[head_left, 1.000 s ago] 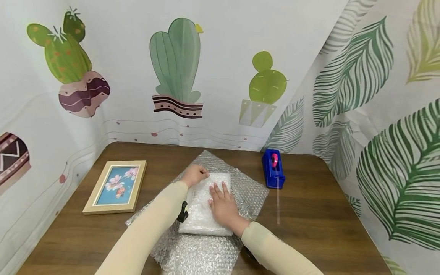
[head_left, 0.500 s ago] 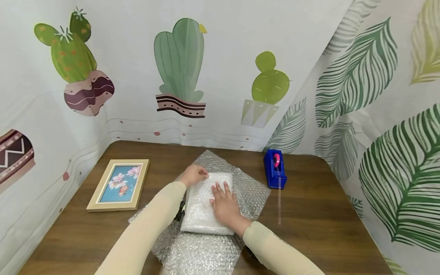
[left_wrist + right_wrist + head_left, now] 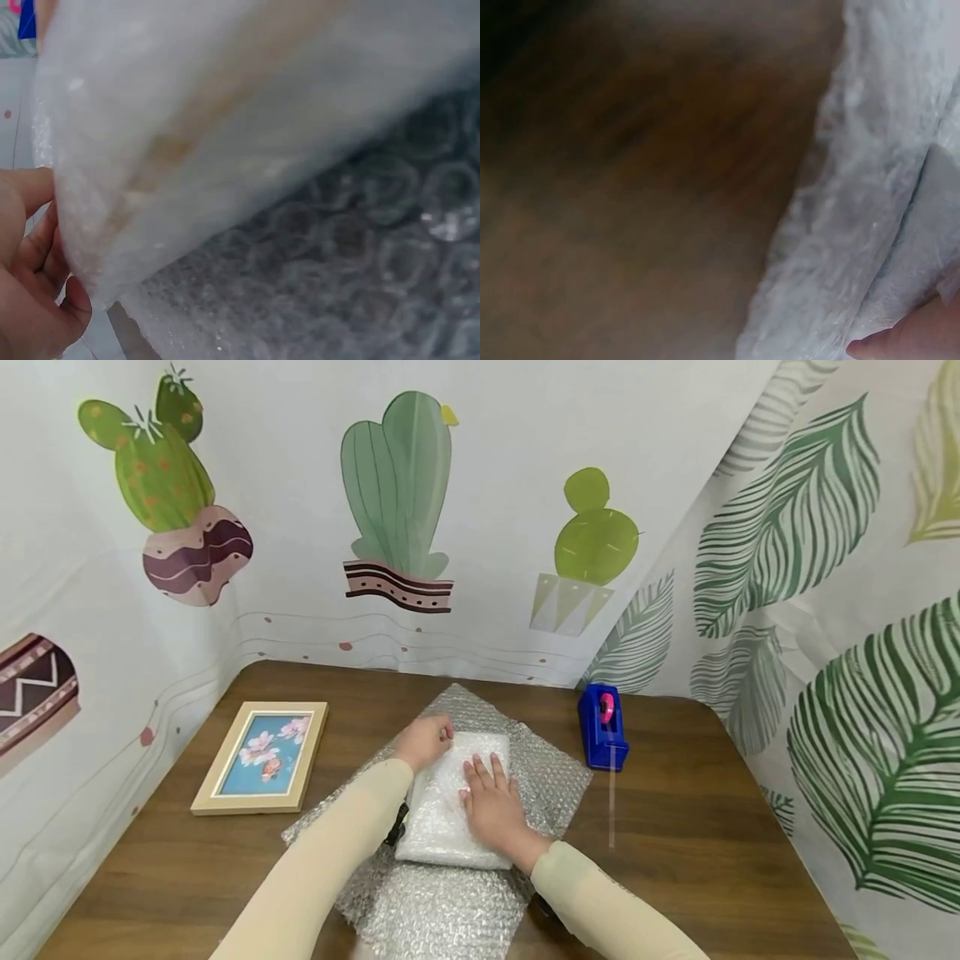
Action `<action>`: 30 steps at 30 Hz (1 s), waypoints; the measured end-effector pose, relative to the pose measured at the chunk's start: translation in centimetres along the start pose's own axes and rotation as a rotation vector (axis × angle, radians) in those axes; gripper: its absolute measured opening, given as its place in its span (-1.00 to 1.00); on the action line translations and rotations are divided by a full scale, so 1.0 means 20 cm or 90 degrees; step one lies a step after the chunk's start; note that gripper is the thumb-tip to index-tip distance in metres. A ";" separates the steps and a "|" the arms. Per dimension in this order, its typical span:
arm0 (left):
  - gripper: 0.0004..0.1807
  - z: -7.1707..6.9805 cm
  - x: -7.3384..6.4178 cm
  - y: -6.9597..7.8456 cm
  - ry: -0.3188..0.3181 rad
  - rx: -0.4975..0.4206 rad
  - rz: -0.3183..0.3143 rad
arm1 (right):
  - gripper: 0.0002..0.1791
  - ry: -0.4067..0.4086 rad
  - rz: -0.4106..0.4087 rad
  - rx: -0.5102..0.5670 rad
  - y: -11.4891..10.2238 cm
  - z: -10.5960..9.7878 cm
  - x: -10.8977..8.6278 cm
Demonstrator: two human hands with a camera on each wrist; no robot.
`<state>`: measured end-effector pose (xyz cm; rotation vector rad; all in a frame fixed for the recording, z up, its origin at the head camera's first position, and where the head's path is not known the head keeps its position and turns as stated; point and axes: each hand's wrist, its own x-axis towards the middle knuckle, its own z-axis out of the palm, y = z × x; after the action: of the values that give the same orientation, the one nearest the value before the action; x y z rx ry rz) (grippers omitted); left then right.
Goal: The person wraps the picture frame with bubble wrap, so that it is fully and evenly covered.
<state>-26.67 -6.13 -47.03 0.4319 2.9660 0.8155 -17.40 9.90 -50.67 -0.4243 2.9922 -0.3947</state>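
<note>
A flat rectangular package (image 3: 438, 822) wrapped in whitish bubble wrap lies in the middle of the table. Beneath it spreads a sheet of clear bubble wrap (image 3: 450, 910), set cornerwise. At the package's far left corner, my left hand (image 3: 424, 742) pinches the edge of its bubble wrap with curled fingers. The left wrist view shows that hand's thumb and fingers at the wrapped edge (image 3: 82, 247), and a tan strip shows through the plastic. My right hand (image 3: 493, 806) rests flat on the package's right side, fingers spread. Only a fingertip (image 3: 907, 337) of it shows in the right wrist view.
A light wooden picture frame (image 3: 317, 760) with a flower picture lies at the left of the table (image 3: 712, 827). At the back right stands a blue tape dispenser (image 3: 602, 739) with a pink core, a strip of clear tape (image 3: 612, 810) hanging from it. Patterned cloth (image 3: 495, 460) covers the walls behind.
The head view has shifted slightly, so things sit a little further right in it. Both hands keep their places on the package, and the left fingers have moved slightly at its corner.
</note>
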 end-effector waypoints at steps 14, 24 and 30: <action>-0.74 -0.02 -0.12 -0.04 0.015 0.328 0.239 | -0.40 -0.004 0.011 -0.002 0.01 -0.02 0.00; -0.33 0.00 -0.53 0.02 -0.143 0.227 0.198 | -0.40 -0.017 0.010 0.011 -0.02 -0.02 -0.01; -0.33 0.07 -0.69 0.10 -0.146 0.180 0.191 | -0.41 -0.011 0.016 0.008 -0.02 -0.03 -0.01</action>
<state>-12.83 -7.61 -47.81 0.9321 2.8407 0.3270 -17.19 9.68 -50.06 -0.3863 2.9736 -0.4047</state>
